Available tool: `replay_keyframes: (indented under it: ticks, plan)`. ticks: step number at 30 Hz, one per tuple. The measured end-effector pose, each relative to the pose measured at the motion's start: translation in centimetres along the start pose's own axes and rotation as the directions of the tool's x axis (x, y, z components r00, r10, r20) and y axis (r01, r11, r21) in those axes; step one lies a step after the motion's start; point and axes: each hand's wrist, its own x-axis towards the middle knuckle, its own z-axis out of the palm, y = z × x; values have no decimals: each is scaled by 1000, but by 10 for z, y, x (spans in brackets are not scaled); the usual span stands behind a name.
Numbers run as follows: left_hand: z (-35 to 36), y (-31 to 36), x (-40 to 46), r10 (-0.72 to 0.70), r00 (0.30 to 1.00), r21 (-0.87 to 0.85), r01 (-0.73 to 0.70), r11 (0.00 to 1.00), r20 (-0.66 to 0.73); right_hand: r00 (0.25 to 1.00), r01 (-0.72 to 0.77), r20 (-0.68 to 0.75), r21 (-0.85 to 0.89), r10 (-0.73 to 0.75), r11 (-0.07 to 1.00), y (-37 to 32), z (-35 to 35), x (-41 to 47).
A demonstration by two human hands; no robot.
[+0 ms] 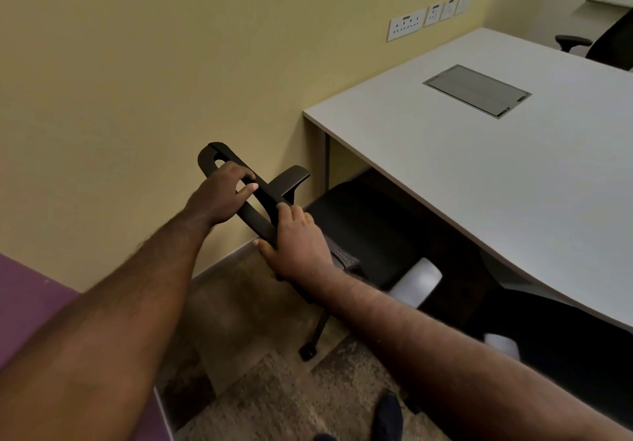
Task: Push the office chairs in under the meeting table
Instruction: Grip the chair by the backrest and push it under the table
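Both hands grip the top of an office chair's backrest [239, 183], left hand [219, 194] farther from the meeting table [479, 173], right hand [298, 245] nearer, likely to steer it. Its seat [363, 225] sits partly under the table's edge.

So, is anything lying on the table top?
No, the table top is bare, showing only its built-in grey cable hatch.

A row of white wall sockets [426, 17] is sitting on the yellow wall [137, 64] above the far corner, a pale skirting strip [222, 264] is running along its foot, and mottled brown carpet [270, 389] is covering the floor beside a purple panel [24, 290].
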Motion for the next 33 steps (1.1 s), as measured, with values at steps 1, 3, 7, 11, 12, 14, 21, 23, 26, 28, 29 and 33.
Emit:
replay_keyframes:
  ticks: [1,3,7,11,12,14,21,23,26,28,29,33]
  plan:
    - [2,-2,-2,-15,1000,-4,15,1000,0,1000,14,-1,-24,-14,1000,0,4,-1]
    - [3,-6,-5,-37,999,2,37,999,-17,1000,20,-1,-56,-20,998,0,8,-3]
    - [7,-13,-11,9,999,13,-9,1000,-32,999,-34,21,-90,36,995,5,7,-4]
    - [12,-14,-17,78,995,17,-77,997,-56,991,-58,110,-130,72,990,10,3,-6]
    - [12,-14,-18,94,993,24,-93,995,-71,988,-61,136,-125,78,990,10,1,-6]
    - [18,-13,-19,110,990,45,-107,993,-86,981,-75,167,-121,94,990,15,-2,-8]
    - [34,-1,-18,160,949,48,-153,987,-270,971,-142,174,-137,165,980,28,-14,-14]
    - [41,3,-15,131,945,34,-127,991,-299,966,-159,184,-127,181,979,35,-20,-14]
    - [46,4,-10,120,933,42,-112,993,-339,968,-165,169,-128,185,978,40,-24,-13]
    - [49,4,-7,97,933,32,-92,995,-347,968,-162,170,-131,184,978,42,-24,-11]
    - [51,5,-3,96,931,28,-92,995,-351,968,-166,165,-133,187,977,45,-24,-9]
    - [56,16,8,123,927,27,-122,992,-355,965,-193,152,-134,213,972,56,-29,-2]
